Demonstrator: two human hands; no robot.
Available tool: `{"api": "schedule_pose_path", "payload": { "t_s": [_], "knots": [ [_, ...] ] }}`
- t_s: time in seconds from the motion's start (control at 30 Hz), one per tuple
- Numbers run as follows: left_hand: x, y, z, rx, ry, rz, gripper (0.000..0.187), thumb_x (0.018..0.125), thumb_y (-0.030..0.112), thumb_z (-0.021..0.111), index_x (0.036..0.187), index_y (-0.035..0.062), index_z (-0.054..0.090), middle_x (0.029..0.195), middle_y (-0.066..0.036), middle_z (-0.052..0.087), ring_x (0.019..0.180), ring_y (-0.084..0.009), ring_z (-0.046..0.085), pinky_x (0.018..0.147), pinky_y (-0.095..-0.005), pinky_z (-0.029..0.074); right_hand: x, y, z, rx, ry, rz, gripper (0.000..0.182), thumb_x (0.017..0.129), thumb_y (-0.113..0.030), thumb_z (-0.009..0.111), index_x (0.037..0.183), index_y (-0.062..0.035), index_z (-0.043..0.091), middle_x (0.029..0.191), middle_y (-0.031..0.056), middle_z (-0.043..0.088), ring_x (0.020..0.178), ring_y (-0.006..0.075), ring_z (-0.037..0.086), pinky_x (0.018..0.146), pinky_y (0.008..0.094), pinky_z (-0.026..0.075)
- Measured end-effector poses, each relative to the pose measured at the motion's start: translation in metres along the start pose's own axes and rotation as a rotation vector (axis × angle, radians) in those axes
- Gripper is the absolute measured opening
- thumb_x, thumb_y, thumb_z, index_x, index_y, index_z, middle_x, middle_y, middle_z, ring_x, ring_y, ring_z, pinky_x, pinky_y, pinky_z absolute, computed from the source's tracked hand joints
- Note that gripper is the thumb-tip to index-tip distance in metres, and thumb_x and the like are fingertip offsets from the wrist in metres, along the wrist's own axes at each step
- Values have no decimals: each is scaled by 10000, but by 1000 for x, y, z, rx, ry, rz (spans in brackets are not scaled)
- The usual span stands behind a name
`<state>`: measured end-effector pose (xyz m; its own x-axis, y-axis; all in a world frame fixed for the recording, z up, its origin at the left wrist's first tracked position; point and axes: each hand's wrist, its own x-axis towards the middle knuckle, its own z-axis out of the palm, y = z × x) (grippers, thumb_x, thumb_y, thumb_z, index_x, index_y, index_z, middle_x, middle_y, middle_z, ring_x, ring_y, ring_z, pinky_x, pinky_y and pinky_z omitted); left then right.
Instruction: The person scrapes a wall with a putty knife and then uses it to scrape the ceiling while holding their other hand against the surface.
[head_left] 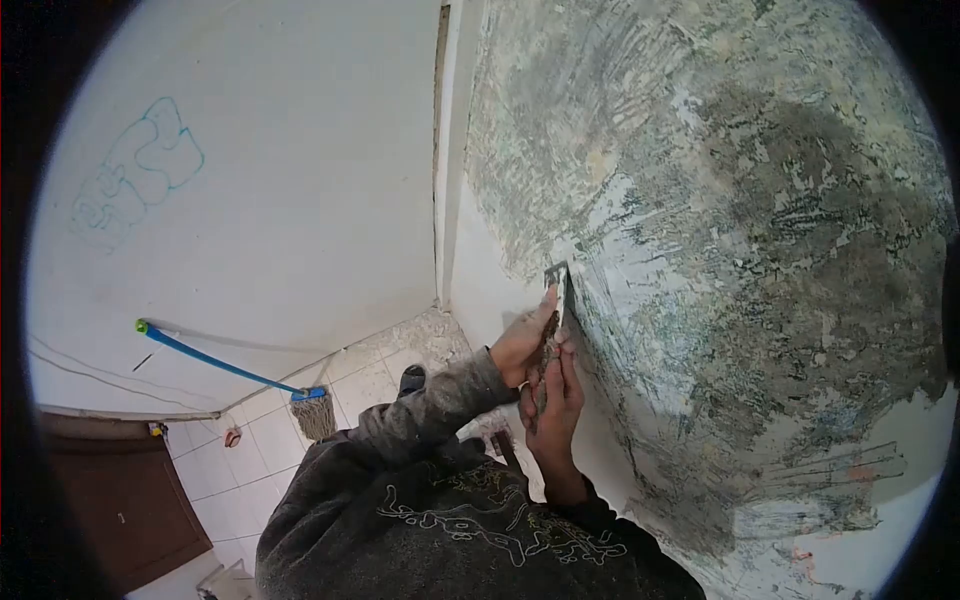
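Observation:
A scraper slants up against the wall, its flat blade end touching the surface. My left hand is closed around the scraper's upper part, thumb pointing toward the blade. Lower down, my right hand grips the scraper's dark, crusted handle, fingers bent around it. The wall beside the blade is patchy, with white streaks, greenish-grey mottling and rough scratch marks.
A mop with a blue handle leans on the white wall at left. Crumbled debris lies along the tiled floor in the corner. My dark shoe shows below. A brown door stands at lower left.

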<state>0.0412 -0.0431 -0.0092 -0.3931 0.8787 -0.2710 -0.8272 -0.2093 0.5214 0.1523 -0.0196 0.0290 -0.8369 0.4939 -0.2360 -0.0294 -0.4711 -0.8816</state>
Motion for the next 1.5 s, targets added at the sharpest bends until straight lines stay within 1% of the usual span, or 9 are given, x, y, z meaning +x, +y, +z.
{"api": "schedule_pose_path", "payload": {
  "t_s": [0.43, 0.6, 0.7, 0.73, 0.8, 1.03, 1.1, 1.27, 1.5],
  "knots": [
    [-13, -23, 18, 14, 162, -6, 514, 858, 604, 409, 842, 97, 495, 669, -45, 515, 566, -154, 515, 454, -276, 430, -21, -4, -23, -201, -47, -99, 356, 945, -167, 396, 1297, -114, 370, 722, 23, 493, 399, 61, 360, 338, 180, 283],
    [-21, 26, 37, 174, 186, -22, 550, 837, 634, 412, 862, 91, 503, 693, -48, 543, 577, -134, 530, 455, -271, 434, 9, -16, -16, 214, -80, 103, 353, 951, -191, 384, 1298, -135, 367, 705, 24, 481, 382, 65, 350, 328, 186, 279],
    [-16, 25, 24, 183, 209, -57, 628, 849, 613, 416, 1110, 46, 484, 865, -98, 561, 708, -163, 560, 617, -306, 480, 8, -10, -10, 187, -76, 67, 314, 957, -215, 381, 1261, -138, 396, 696, 20, 465, 377, 64, 328, 322, 189, 270],
    [-6, -2, 18, 94, 217, 56, 552, 850, 625, 399, 829, 86, 520, 685, -39, 537, 597, -141, 521, 536, -267, 440, -6, -8, -13, 182, -45, 66, 295, 957, -218, 381, 1239, -135, 410, 698, 20, 466, 377, 64, 328, 323, 189, 270],
    [-23, -15, 39, 257, 207, 208, 547, 867, 597, 400, 786, 74, 540, 674, -38, 532, 606, -147, 518, 555, -270, 440, -27, -4, -25, 175, 0, 59, 262, 956, -229, 393, 1193, -125, 432, 702, 18, 464, 374, 63, 327, 322, 189, 266],
    [-21, 13, 40, 32, 187, -23, 484, 878, 551, 432, 851, 80, 541, 671, -18, 525, 593, -125, 510, 528, -259, 432, -10, -13, -9, 105, -37, 13, 324, 956, -212, 392, 1253, -82, 401, 711, 25, 467, 369, 54, 326, 326, 197, 281],
    [-20, -24, 37, -11, 189, 51, 476, 879, 548, 435, 871, 83, 536, 686, -3, 514, 592, -101, 491, 519, -258, 421, -17, 12, -44, -540, -69, -320, 357, 955, -188, 376, 1288, -58, 372, 688, 36, 460, 365, 61, 335, 327, 203, 286],
    [2, -11, 0, 52, 21, -3, 483, 892, 524, 428, 1091, 85, 466, 793, -32, 542, 663, -144, 526, 605, -293, 474, -4, -12, -20, 4, -63, -8, 374, 957, -192, 367, 1310, -70, 356, 693, 35, 464, 390, 71, 367, 342, 208, 306],
    [-14, -19, 35, 33, 118, 14, 483, 888, 563, 390, 772, 114, 527, 679, -13, 540, 601, -112, 507, 523, -266, 435, -15, 10, -51, -343, -64, -214, 389, 951, -197, 393, 1319, -81, 344, 757, 51, 499, 402, 63, 362, 338, 198, 290]
  ]
}}
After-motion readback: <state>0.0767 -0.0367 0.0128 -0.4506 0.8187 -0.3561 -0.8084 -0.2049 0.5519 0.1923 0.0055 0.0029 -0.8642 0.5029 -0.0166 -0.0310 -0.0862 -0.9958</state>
